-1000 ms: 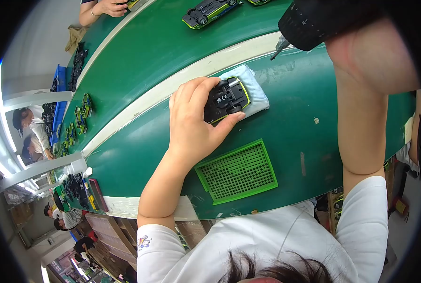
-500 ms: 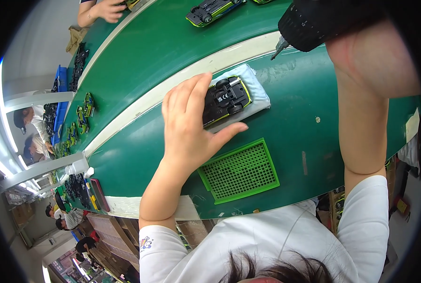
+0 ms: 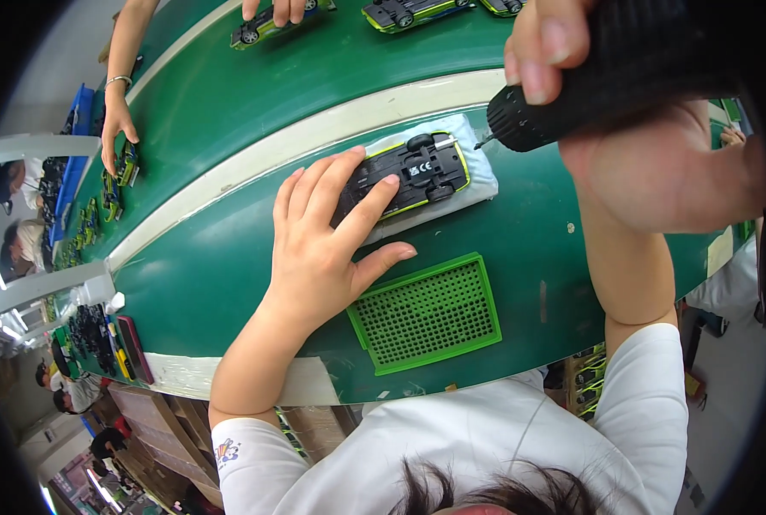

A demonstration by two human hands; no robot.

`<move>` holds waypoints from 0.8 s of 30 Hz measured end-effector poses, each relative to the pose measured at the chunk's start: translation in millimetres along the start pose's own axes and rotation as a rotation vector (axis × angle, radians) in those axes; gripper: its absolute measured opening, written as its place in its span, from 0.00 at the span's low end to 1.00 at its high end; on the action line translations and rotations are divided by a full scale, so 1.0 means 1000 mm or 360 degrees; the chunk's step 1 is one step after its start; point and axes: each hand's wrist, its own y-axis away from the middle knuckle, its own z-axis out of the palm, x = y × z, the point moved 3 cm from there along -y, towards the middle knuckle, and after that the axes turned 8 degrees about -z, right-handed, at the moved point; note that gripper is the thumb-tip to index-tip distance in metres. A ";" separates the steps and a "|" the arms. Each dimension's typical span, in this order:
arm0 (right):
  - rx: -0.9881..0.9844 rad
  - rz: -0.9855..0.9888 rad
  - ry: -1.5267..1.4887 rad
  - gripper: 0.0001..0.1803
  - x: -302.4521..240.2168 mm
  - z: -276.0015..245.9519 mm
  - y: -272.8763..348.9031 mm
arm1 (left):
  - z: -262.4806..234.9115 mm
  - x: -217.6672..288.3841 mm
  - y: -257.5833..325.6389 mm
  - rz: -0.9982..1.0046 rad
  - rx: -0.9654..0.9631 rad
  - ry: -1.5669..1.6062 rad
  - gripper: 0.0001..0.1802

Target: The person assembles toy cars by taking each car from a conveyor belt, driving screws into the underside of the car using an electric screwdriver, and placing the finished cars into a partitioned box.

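A toy car (image 3: 430,169) with a black underside and yellow-green edges lies upside down on a pale blue cloth pad (image 3: 484,180). On its left part rests my left hand (image 3: 319,232), fingers spread and the index fingertip touching the underside. The thumb stands out over the table, off the car. My right hand (image 3: 657,176) is wrapped around a black power screwdriver (image 3: 632,81), held above the table. The bit (image 3: 483,142) points left and shows just beyond the car's right end; whether it touches anything I cannot tell.
A green perforated tray (image 3: 491,309) lies nearer me. Beyond a white strip (image 3: 331,124), upturned toy cars (image 3: 400,15) lie on a green surface. Another person's hand (image 3: 117,124) reaches toward cars at left; other fingers (image 3: 289,10) hold a car. Pens and tools (image 3: 126,348) lie left.
My left hand has come down onto the car. My right hand has brought the screwdriver lower and toward the car's right end. Another person's hands have moved over the far cars.
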 end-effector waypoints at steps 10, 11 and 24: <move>0.0900 0.0320 0.0402 0.38 0.015 0.048 0.001 | -0.001 -0.002 0.002 0.0024 0.0017 0.0033 0.34; 0.0817 0.0311 0.0379 0.39 0.015 0.047 0.001 | -0.001 -0.001 0.002 0.0022 0.0014 0.0036 0.34; -0.0179 0.0194 -0.0011 0.56 0.029 0.020 0.005 | 0.001 -0.003 0.003 0.0012 0.0043 0.0063 0.32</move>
